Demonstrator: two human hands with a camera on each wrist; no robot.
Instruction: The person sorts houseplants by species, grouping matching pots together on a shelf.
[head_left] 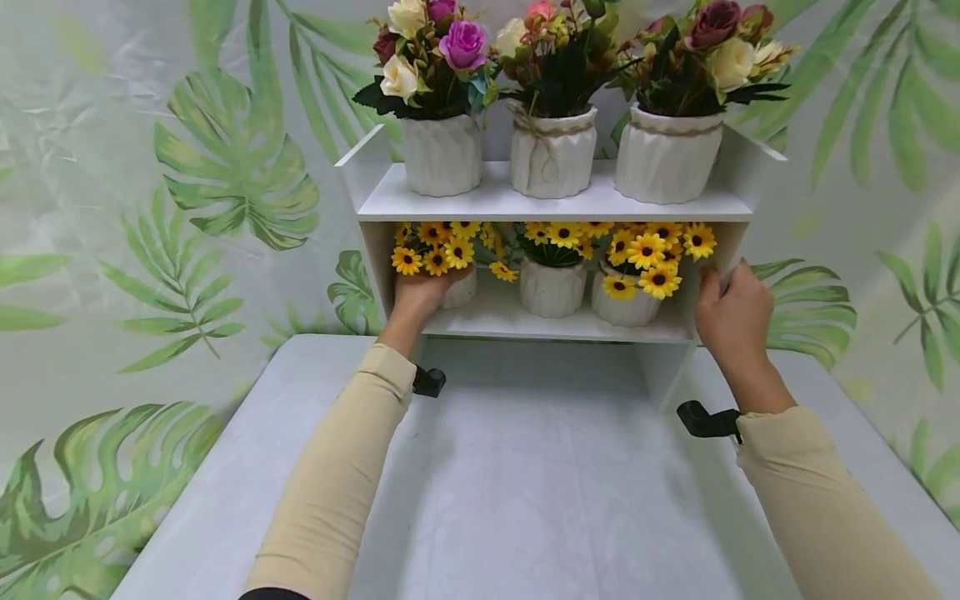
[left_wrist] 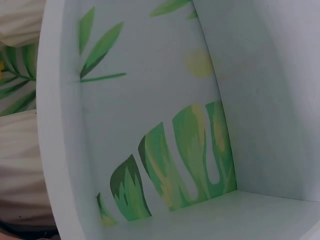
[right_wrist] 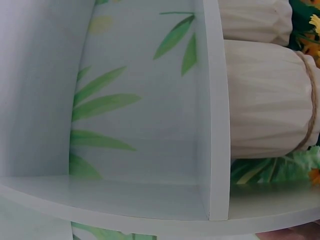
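A white shelf (head_left: 555,208) holds several potted flowers on two levels. My left hand (head_left: 423,292) reaches into the lower level and grips the left white flower pot (head_left: 461,292), with fingers partly hidden under its yellow daisy-like flowers (head_left: 435,248). That pot's ribbed side (left_wrist: 22,165) shows at the left of the left wrist view. My right hand (head_left: 737,308) holds the front edge of the shelf's right side panel, thumb inside and fingers outside. A bit of the right hand (right_wrist: 295,235) shows low in the right wrist view.
A middle pot (head_left: 552,289) and a right pot (head_left: 624,304) with yellow flowers share the lower level. Above stand three pots of roses: left (head_left: 442,158), middle (head_left: 553,158) and right (head_left: 667,162). Below is a white table (head_left: 517,483), with a leaf-print backdrop (head_left: 240,158) behind.
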